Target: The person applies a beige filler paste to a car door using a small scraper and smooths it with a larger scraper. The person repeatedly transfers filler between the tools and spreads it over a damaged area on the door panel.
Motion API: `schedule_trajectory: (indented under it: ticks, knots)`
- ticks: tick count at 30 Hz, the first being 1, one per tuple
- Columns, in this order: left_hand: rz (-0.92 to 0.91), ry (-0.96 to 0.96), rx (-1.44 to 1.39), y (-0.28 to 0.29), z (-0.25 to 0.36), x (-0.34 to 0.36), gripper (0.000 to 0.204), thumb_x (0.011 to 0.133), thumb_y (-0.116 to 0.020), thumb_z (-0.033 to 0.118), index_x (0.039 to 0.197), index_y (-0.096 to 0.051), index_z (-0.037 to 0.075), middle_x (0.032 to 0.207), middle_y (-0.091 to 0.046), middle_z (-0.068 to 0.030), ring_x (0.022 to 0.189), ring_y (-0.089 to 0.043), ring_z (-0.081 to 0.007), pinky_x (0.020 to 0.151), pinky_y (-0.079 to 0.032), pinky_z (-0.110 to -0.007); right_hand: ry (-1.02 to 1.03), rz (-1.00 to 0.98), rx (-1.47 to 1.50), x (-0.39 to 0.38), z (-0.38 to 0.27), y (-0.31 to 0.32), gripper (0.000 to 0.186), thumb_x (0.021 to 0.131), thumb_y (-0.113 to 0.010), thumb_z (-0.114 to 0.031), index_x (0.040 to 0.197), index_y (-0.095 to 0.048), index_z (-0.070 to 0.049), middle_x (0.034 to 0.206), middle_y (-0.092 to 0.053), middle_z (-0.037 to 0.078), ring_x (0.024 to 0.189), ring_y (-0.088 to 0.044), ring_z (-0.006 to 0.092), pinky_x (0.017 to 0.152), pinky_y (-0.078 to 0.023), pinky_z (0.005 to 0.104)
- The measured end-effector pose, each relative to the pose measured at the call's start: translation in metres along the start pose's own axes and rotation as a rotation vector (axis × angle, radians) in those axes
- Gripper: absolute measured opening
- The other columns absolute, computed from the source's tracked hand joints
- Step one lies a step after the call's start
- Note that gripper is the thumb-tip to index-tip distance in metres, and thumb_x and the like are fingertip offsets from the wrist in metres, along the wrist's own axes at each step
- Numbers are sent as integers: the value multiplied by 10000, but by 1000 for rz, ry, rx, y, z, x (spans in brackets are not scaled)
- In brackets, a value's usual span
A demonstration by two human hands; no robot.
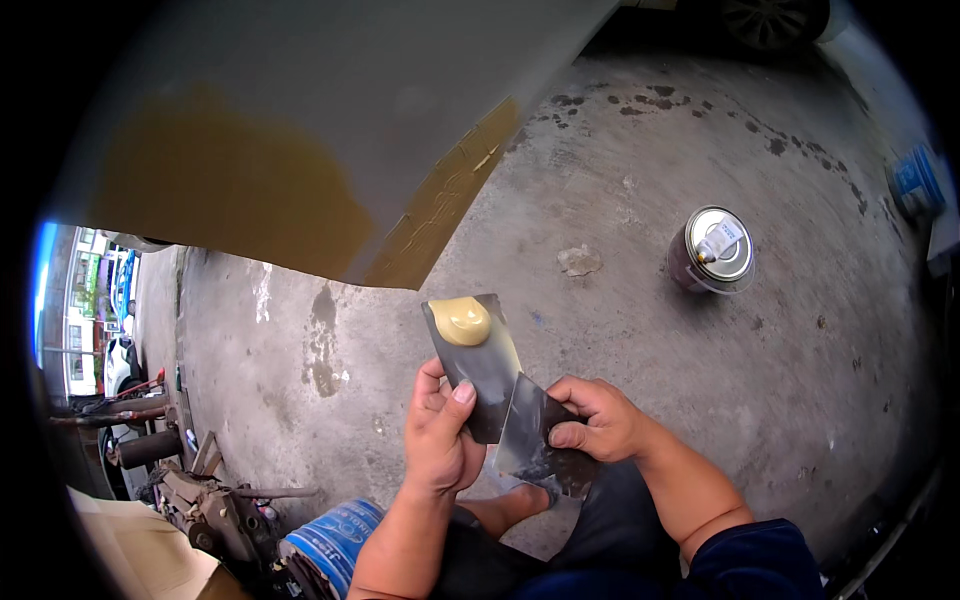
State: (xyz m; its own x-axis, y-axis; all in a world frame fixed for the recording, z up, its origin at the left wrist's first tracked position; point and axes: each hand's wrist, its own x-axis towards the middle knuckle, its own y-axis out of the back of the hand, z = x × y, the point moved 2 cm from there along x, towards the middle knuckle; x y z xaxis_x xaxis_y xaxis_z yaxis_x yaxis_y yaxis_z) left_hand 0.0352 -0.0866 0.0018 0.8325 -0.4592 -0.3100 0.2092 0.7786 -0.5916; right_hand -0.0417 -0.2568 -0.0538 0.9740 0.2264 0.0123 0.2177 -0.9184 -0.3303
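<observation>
My left hand (440, 430) is closed on a dark, flat putty spreader (485, 375), its thumb lying across the face. A glossy dollop of pale yellow putty (461, 321) sits at the spreader's far end. In my right hand (600, 418) is a second dark scraper blade (535, 435), pinched between thumb and fingers and smeared with greyish residue. The two blades overlap or touch where their edges meet. Ahead of my hands hangs a grey panel (400, 80) with a broad yellowish-brown putty patch (225, 190) and a rougher putty strip (445, 200) along its edge.
A lidded metal can (685, 268) stands on the concrete floor (620, 330) to the right, with a small white tube (720, 240) on top. A blue bucket (335, 540) is by my left arm, near metal parts (205, 510) and a cardboard box (150, 550). A car wheel (765, 22) shows far off.
</observation>
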Motion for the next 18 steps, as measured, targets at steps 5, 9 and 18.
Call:
schedule_trajectory:
  ticks: [5, 9, 18]
  knots:
    - [-72, -45, 97, -1, -5, 6, 346, 898, -552, 11, 1219, -422, 24, 1177, -579, -147, 1084, -580, -240, 979, -453, -389, 34, 58, 416, 14, 26, 26, 408, 923, -626, -226, 1224, -495, 18, 1122, -610, 75, 1034, -556, 121, 898, -441, 277]
    - [-47, -136, 169, 4, 5, 10, 323, 904, -552, 15, 1202, -428, 28, 1186, -574, -143, 1084, -575, -229, 982, -449, -386, 168, 473, 169, 17, 23, 44, 402, 891, -649, -146, 1236, -524, 18, 1111, -619, 91, 1012, -585, 156, 871, -463, 289]
    - [-124, -491, 432, 25, 28, 11, 366, 907, -531, -2, 1253, -417, 31, 1252, -547, -163, 1148, -538, -235, 1017, -409, -390, 378, 476, -748, 33, 68, 13, 273, 832, -519, 42, 1099, -570, 23, 969, -639, 182, 873, -642, 310, 768, -516, 362]
